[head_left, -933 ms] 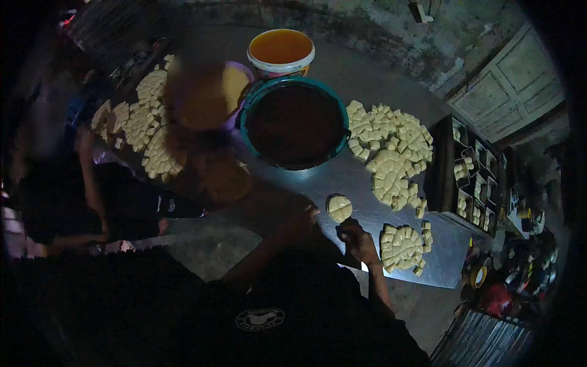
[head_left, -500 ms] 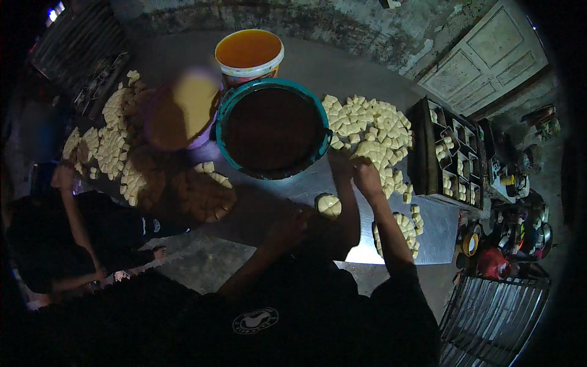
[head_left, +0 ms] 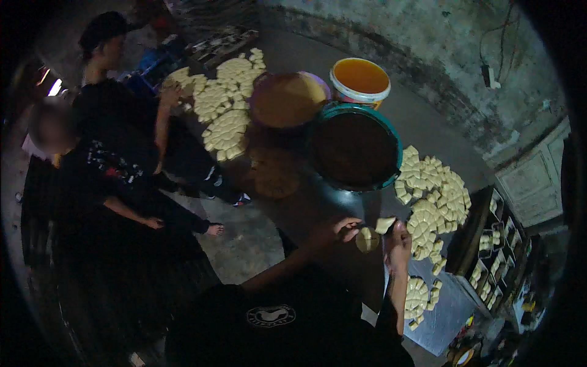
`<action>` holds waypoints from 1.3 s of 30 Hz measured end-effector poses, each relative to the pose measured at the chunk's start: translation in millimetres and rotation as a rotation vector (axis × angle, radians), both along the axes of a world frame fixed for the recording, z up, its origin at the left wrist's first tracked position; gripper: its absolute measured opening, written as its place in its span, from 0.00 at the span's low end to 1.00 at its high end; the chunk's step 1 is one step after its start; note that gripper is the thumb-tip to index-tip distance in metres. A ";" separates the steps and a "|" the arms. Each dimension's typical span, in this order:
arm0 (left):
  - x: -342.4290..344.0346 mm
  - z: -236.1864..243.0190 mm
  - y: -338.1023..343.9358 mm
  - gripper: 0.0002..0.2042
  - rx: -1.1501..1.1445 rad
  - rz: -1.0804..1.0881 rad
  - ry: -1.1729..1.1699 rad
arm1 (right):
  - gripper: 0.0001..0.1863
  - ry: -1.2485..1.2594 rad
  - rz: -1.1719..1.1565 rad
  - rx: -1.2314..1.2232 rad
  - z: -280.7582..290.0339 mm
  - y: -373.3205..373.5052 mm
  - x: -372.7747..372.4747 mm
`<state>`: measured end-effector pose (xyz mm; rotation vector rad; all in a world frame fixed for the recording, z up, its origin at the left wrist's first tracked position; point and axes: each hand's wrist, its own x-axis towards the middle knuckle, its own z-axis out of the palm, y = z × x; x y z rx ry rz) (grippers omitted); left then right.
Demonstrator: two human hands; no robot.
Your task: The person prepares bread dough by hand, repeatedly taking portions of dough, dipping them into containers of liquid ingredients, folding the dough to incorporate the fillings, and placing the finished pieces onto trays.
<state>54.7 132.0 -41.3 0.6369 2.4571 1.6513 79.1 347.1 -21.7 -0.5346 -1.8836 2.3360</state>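
Observation:
My right hand (head_left: 398,240) pinches a pale cut piece of dough (head_left: 384,225) between its fingertips and thumb, above the metal table. Just below that piece, a round flat dough disc (head_left: 367,240) lies on the table, partly in shadow. To the left of the disc is my left hand (head_left: 348,229), its bent fingers apart and nothing visible in them. Beyond my right hand spreads a pile of cut dough pieces (head_left: 431,189), many still joined in round scored patties. A smaller cluster of dough pieces (head_left: 417,296) lies nearer, beside my right forearm.
A teal tub (head_left: 396,160) with dark contents stands ahead, beside a purple basin (head_left: 260,113) and a white bucket (head_left: 361,98) of orange liquid. More dough (head_left: 223,131) lies far left, near another person's hand (head_left: 170,95). Dark tins (head_left: 489,244) holding dough stand right. Another person sits left.
The view has swung left, bringing the people there further into sight. My right hand has left the dough pile and now holds a piece near the disc; my left hand has come out of shadow.

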 end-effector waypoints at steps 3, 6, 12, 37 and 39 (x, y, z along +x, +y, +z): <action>16.0 14.6 23.8 0.14 0.406 0.056 -0.265 | 0.08 0.256 0.191 0.148 19.2 -22.9 18.5; 33.0 20.0 28.3 0.13 0.515 0.081 -0.280 | 0.10 0.281 0.236 0.137 37.1 -39.4 28.4; 59.4 41.6 41.8 0.13 0.453 0.211 -0.254 | 0.12 0.336 0.253 0.003 -7.5 -14.3 47.2; 47.4 111.7 56.8 0.29 1.123 -0.079 -0.080 | 0.30 0.290 0.222 -0.449 79.8 -63.8 52.8; 25.0 95.1 60.1 0.32 1.273 -0.334 0.073 | 0.29 0.361 0.219 -0.464 80.7 -73.2 49.9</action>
